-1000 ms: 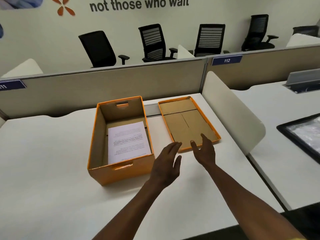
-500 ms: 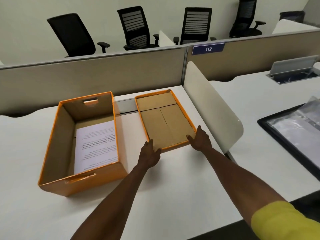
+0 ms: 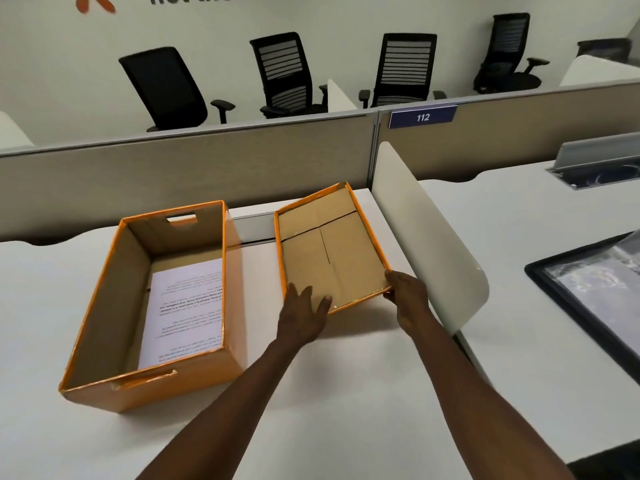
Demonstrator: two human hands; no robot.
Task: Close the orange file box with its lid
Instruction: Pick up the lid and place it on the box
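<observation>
The orange file box (image 3: 194, 386) stands open on the white desk at the left, with a printed sheet (image 3: 187, 306) lying inside. To its right the orange lid (image 3: 329, 251) is upside down, brown inside facing up, tilted with its right side raised off the desk. My left hand (image 3: 304, 317) holds the lid's near left corner, fingers lying inside the rim. At the near right corner, my right hand (image 3: 407, 296) grips the lid's edge.
A curved white divider panel (image 3: 426, 237) stands just right of the lid. Beige partitions (image 3: 173, 178) run along the desk's back edge. A black tray with plastic sleeves (image 3: 595, 299) lies on the neighbouring desk. Office chairs stand beyond the partition.
Both hands reached the lid's near edge and took hold of it. The lid has since risen on its right side and turned slightly. The camera view has shifted.
</observation>
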